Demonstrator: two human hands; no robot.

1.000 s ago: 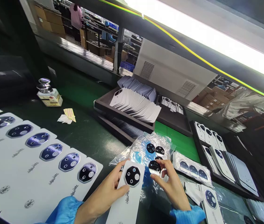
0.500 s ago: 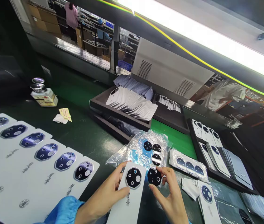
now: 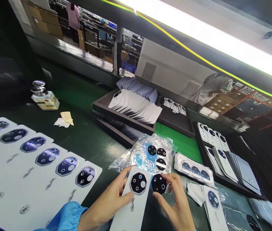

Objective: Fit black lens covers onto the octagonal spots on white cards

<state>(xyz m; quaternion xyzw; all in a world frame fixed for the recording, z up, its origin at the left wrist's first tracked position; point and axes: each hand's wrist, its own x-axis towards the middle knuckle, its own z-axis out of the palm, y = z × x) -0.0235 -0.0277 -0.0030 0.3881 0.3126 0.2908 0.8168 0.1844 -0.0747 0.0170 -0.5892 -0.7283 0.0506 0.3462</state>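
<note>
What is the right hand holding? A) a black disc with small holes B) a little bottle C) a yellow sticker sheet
A: the right hand pinches a black disc with small holes between its fingertips, right beside the white phone back held by the left hand.

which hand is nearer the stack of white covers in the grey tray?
Left, slightly. The left hand holds a white cover below the grey tray and its stack. The right hand pinches a black lens piece, further to the right.
</note>
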